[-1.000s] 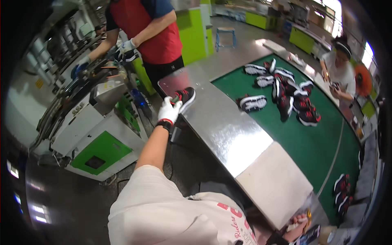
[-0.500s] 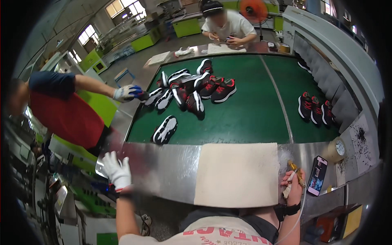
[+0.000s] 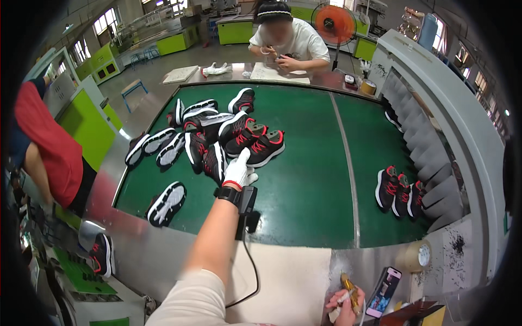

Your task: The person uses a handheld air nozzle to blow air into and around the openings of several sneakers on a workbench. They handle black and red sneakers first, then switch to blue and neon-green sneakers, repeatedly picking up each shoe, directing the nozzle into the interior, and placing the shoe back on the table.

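Observation:
My left hand (image 3: 238, 169), in a white glove with a red cuff, stretches over the green belt. Its fingers are apart and reach the near side of a black sneaker with red laces (image 3: 265, 149); whether they press on it I cannot tell. Around that shoe lie several like it, some on their sides with white-and-black soles showing. A single sneaker (image 3: 166, 204) rests sole up near the belt's left edge. At the lower right my right hand (image 3: 343, 305) is closed round a yellow-amber handheld tool (image 3: 350, 288) with a thin pale hose.
A beige cloth pad (image 3: 288, 277) covers part of the metal ledge (image 3: 157, 250). Beside my right hand lie a phone (image 3: 384, 292) and a tape roll (image 3: 417, 255). Three sneakers (image 3: 401, 194) stand by the grey curtain (image 3: 424, 136). Opposite, a person (image 3: 291, 46) works; another stands left.
My left hand has swung from the left ledge onto the belt, up to the sneakers. The person at left has withdrawn a gloved hand, and a sneaker now shows beyond the ledge's left end.

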